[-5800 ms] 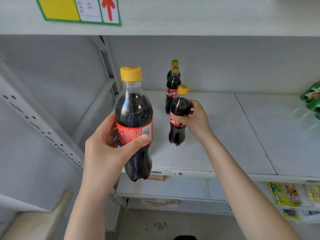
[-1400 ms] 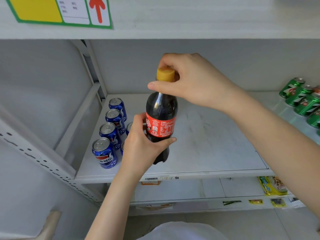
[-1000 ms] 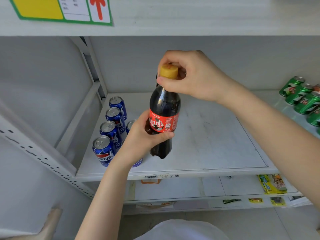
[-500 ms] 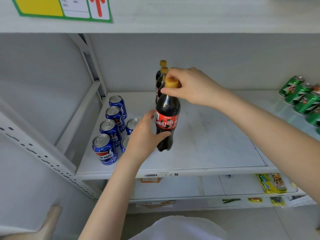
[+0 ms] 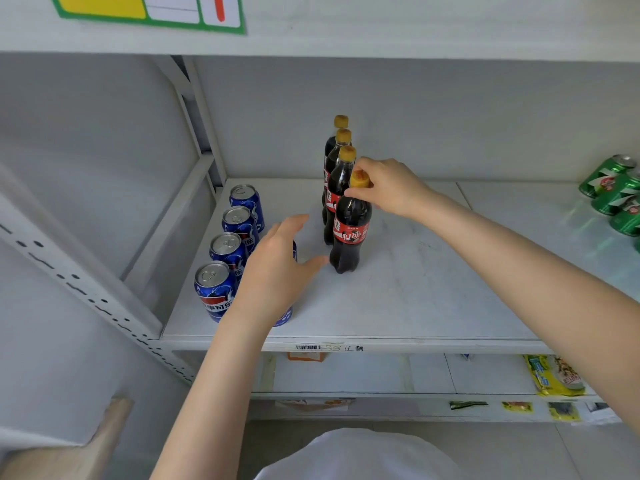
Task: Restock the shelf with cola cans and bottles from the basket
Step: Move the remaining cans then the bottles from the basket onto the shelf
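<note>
A cola bottle with a yellow cap and red label stands upright on the white shelf, at the front of a row of several bottles running toward the back wall. My right hand pinches its cap from the right. My left hand hovers open just left of the bottle's base, fingers spread, not touching it. A row of blue cola cans stands along the shelf's left side; my left hand hides part of a second row.
Green cans lie on the same shelf at the far right. The upper shelf board with a yellow-green sign hangs close overhead. A perforated upright borders the left. Snack packets lie on the lower shelf.
The bottle has been set down upright at the front of the bottle row. My left hand has let go of its body and drawn back to the left; my right hand stays on the cap.
</note>
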